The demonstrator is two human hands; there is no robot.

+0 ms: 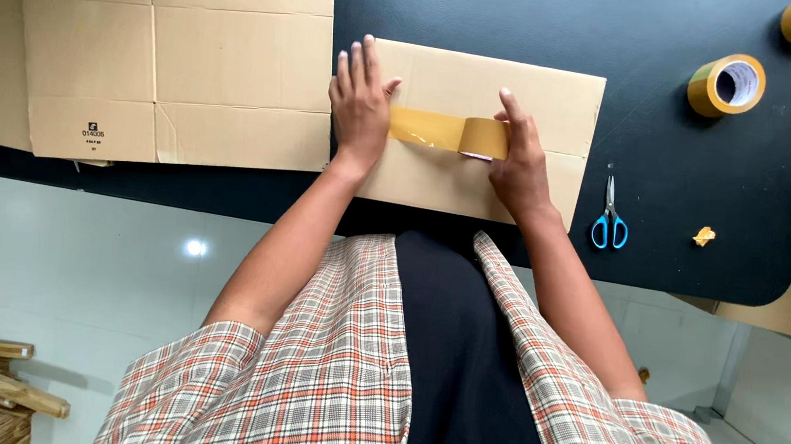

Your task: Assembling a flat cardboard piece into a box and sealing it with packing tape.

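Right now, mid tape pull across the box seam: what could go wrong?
1. The left hand alone pins the tape strip; if it lifts, the strip may wrinkle or skew.
2. The right hand could steer the tape roll off line across the cardboard box.
3. The scissors lie apart, so cutting means letting go.

A folded box (483,133) is laid mid-counter (694,175); flattened cardboard (169,51) lies left, scissors (610,215) right, two tape rolls (726,85) far right.
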